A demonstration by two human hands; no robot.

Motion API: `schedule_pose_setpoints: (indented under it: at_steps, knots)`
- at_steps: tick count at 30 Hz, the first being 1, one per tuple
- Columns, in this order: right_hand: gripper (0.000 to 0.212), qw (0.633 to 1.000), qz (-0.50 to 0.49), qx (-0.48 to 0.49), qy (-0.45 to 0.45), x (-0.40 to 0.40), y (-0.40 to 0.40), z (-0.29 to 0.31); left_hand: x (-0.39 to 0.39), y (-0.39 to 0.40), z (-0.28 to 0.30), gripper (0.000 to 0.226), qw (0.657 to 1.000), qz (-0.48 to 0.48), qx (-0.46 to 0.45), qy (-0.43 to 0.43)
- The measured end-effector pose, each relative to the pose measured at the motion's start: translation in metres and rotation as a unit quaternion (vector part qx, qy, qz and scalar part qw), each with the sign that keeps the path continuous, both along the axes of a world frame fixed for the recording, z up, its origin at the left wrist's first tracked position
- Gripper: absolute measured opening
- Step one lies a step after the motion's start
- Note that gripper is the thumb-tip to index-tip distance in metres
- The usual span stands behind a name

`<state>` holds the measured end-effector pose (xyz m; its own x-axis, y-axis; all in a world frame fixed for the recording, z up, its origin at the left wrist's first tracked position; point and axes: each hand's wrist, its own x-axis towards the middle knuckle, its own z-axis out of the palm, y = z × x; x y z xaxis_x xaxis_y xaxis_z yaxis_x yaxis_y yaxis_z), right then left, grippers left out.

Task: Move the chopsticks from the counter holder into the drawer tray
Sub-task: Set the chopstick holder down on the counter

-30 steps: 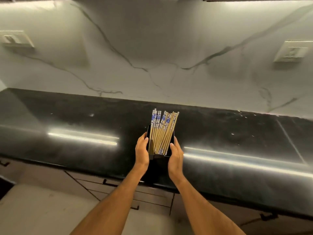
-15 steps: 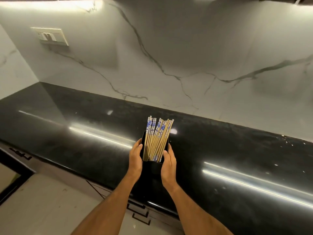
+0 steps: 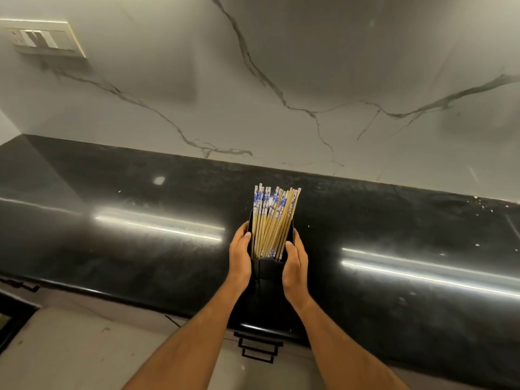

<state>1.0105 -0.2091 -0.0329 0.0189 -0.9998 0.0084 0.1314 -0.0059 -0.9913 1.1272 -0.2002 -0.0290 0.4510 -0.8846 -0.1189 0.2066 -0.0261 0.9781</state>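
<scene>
Both hands clasp the holder [image 3: 268,270] on the counter [image 3: 140,243]: left hand [image 3: 239,258] and right hand [image 3: 295,267], fingers together, wrapped round its sides (chopsticks [image 3: 271,220] upright inside).

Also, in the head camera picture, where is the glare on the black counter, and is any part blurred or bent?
Head view: two bright streaks of glare lie on the black counter, one on each side of the holder; the counter's back edge bows from the wide lens; the wall switch plate is soft, the chopsticks fairly sharp.

Glossy black stone counter [image 3: 394,249], wooden chopsticks [image 3: 271,226]
</scene>
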Motion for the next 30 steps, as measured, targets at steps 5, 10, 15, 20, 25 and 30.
schedule_pose_setpoints:
  at_steps: [5, 10, 15, 20, 25, 30]
  knots:
    - [0.045, 1.0, -0.019, -0.004, 0.009, -0.003, 0.0, -0.002, 0.0, -0.006, -0.006, 0.039, 0.999, -0.035, 0.015, 0.017]
    - [0.043, 0.999, -0.035, 0.008, 0.017, -0.01, -0.001, -0.004, -0.004, -0.009, -0.008, 0.039, 0.997, -0.068, 0.024, 0.025]
    - [0.038, 0.997, -0.048, 0.025, 0.061, -0.015, 0.002, -0.001, 0.003, -0.009, -0.005, 0.042, 0.997, -0.074, 0.03, 0.005]
    - [0.056, 0.982, -0.059, 0.04, 0.177, -0.032, 0.021, -0.003, 0.017, 0.008, -0.006, 0.056, 0.987, -0.093, 0.013, -0.128]
    - [0.062, 0.953, -0.023, -0.002, 0.303, -0.051, 0.052, -0.012, 0.036, 0.041, -0.014, 0.063, 0.935, -0.113, 0.015, -0.336]
    - [0.06, 0.906, 0.01, -0.067, 0.417, -0.061, 0.087, -0.019, 0.042, 0.088, -0.019, 0.058, 0.866, -0.116, 0.005, -0.486]
